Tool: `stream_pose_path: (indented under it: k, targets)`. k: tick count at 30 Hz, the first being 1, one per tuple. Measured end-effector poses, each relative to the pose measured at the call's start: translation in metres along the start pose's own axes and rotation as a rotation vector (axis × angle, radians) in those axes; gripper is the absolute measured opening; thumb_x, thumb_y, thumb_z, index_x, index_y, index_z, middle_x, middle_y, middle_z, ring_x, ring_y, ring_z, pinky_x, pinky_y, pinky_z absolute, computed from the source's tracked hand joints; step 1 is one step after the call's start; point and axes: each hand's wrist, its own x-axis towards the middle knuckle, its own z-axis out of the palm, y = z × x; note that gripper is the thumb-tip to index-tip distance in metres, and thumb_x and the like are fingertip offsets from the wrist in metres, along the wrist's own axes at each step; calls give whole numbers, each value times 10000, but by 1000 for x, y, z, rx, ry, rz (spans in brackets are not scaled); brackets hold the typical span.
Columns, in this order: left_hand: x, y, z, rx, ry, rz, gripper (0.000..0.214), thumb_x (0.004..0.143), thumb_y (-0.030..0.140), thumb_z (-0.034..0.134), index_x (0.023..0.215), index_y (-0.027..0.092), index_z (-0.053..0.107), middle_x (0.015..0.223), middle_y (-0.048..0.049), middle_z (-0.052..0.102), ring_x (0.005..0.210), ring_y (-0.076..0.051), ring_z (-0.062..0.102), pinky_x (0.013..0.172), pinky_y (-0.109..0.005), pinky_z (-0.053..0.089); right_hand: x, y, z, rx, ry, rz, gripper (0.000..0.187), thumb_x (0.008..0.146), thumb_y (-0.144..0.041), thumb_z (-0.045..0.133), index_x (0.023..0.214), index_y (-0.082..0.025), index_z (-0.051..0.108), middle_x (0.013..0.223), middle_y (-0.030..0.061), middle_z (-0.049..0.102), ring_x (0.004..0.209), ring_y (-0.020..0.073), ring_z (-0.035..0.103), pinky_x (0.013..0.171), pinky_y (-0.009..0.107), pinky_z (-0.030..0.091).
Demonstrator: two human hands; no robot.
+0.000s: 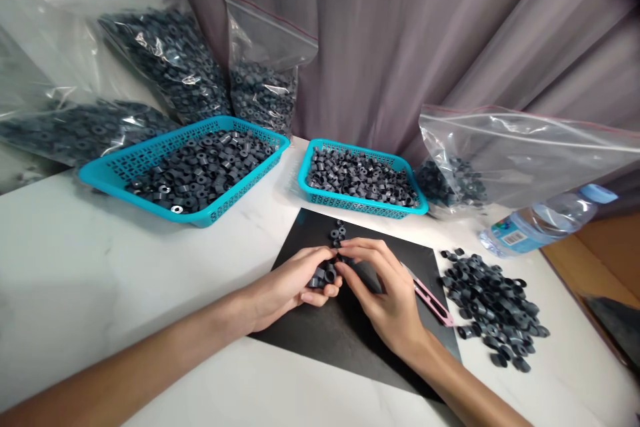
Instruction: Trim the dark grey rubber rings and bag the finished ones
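Observation:
My left hand (pixel 295 284) is curled over a black mat (pixel 345 334) and cradles a few small dark rubber rings (pixel 324 275) in its fingers. My right hand (pixel 385 290) meets it from the right, with the fingertips pinched on the rings at the left hand's thumb. A short row of the same rings (pixel 338 234) lies on the mat just beyond both hands. A pair of pink snips (pixel 433 299) rests on the mat beside my right hand.
A loose pile of rings (pixel 493 307) lies on the white table at the right. Two turquoise baskets (pixel 150 155) (pixel 320 195) full of rings stand behind the mat. Plastic bags of rings (pixel 170 60) lean at the back and right (pixel 520 154). A water bottle (pixel 545 220) lies at the right.

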Motion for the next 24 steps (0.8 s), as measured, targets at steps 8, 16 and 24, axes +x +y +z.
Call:
stream_pose_path:
  k: [8, 16, 24]
  targets:
    - [0, 2, -1, 52, -17, 14, 248, 999, 353, 450, 905, 146, 550, 676, -12, 607, 561, -69, 522, 433, -153, 221, 3, 2, 1, 53, -38, 31, 202, 970, -144, 565, 1092, -240, 695, 1160, 93, 639, 1101, 229, 629, 935, 392, 550]
    - [1, -1, -5, 89, -46, 62, 289, 1003, 310, 408, 877, 125, 590, 730, -49, 641, 568, -67, 527, 450, -162, 225, 4, 4, 0, 104, -125, 102, 284, 986, -162, 555, 1184, -291, 712, 1054, 53, 631, 998, 190, 627, 867, 327, 534]
    - [4, -2, -3, 65, -70, 71, 274, 994, 280, 422, 875, 114, 605, 699, -37, 623, 522, -52, 465, 429, -160, 188, 4, 5, 0, 238, -100, 205, 201, 978, -229, 594, 1147, -255, 699, 992, 44, 661, 905, 182, 629, 823, 325, 521]
